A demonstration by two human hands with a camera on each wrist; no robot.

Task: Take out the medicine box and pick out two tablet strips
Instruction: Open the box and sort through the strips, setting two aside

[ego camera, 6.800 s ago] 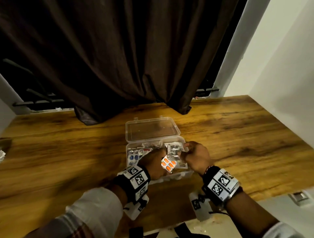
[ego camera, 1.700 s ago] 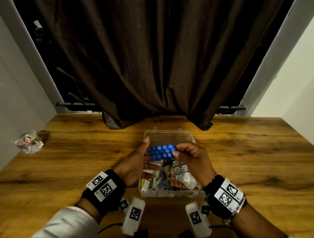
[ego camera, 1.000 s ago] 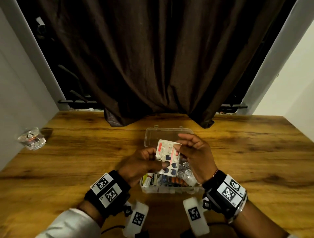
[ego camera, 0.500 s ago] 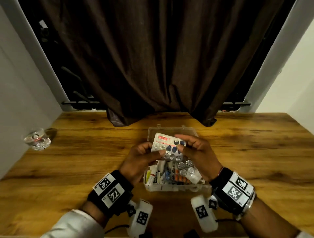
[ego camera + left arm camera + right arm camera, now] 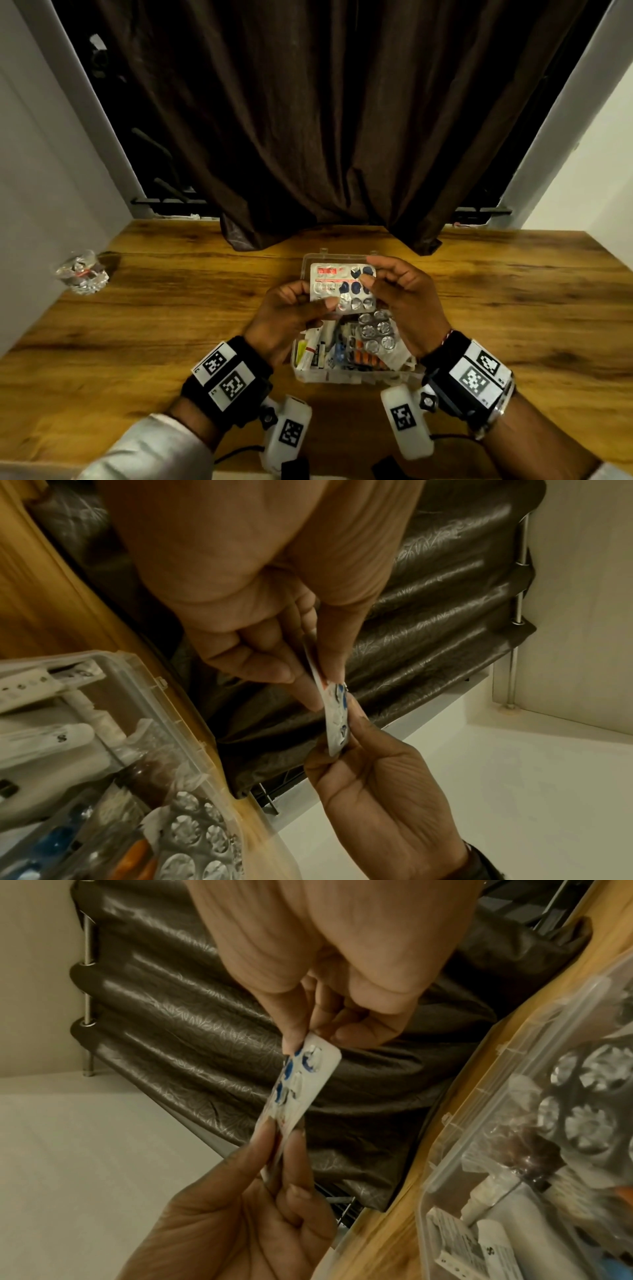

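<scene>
A clear plastic medicine box (image 5: 297,371) lies open on the wooden table, packed with strips, tubes and small packs. Above its far end both hands hold one silver tablet strip (image 5: 337,287) with blue tablets and red print. My left hand (image 5: 327,303) pinches its near left corner. My right hand (image 5: 367,280) pinches its right side between thumb and fingers. The left wrist view has the strip (image 5: 337,718) edge-on between my left hand (image 5: 318,685) and right hand (image 5: 346,739). The right wrist view shows the strip (image 5: 301,1080) and box (image 5: 479,1137).
A foil strip with round blisters (image 5: 375,332) and an orange strip (image 5: 364,356) lie on top inside the box. A glass tumbler (image 5: 80,275) stands at the table's far left. A brown curtain (image 5: 325,120) hangs behind, and walls flank the table.
The strip has been turned from its blue blister face to its silver printed face. Both hands still hold it over the box, now a little farther back.
</scene>
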